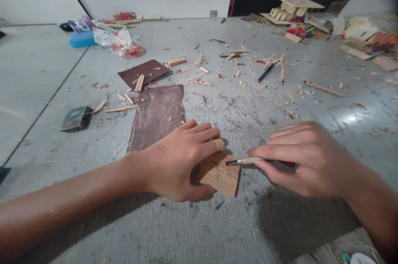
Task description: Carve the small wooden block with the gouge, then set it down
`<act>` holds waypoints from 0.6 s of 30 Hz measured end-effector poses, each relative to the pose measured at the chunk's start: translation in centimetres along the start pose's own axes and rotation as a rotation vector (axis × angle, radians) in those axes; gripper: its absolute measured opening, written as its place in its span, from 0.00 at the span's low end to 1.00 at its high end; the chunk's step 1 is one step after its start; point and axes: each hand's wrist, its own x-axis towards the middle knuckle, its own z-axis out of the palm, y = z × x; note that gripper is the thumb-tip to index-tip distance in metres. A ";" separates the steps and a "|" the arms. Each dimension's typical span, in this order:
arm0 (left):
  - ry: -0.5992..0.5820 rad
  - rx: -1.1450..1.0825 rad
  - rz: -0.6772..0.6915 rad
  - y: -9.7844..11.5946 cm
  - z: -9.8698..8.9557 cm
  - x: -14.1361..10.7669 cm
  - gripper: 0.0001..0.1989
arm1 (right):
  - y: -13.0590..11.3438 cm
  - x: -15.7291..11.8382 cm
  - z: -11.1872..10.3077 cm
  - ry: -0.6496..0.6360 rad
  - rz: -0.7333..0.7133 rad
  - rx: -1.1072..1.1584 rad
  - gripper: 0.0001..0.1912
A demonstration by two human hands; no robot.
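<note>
A small flat wooden block lies on the grey work surface in front of me. My left hand grips its left side, with the thumb along the near edge and the fingers over the far edge. In my right hand is a wood carving chisel, held by its pale wooden handle. Its metal tip is over the block's upper right part; whether it touches the wood I cannot tell. Under my left hand's far side lies a worn brown sandpaper sheet.
Another brown sheet, wood shavings and a dark small box lie around. Further right are a dark blue pen and a wooden-handled tool. Plastic packaging and a stick-built model stand near the back wall.
</note>
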 end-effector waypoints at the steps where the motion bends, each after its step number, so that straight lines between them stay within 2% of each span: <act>1: 0.001 0.002 0.002 0.0 0.0 0.0 0.22 | -0.1 0.0 0.0 -0.008 0.005 -0.007 0.08; 12: -0.004 -0.001 0.022 -0.1 -0.1 0.0 0.22 | -1.4 0.8 -1.1 -0.046 -0.020 -0.194 0.07; 18: 0.022 -0.021 0.041 -0.3 0.1 -0.1 0.20 | -2.5 2.8 -2.6 -0.192 -0.119 -0.312 0.12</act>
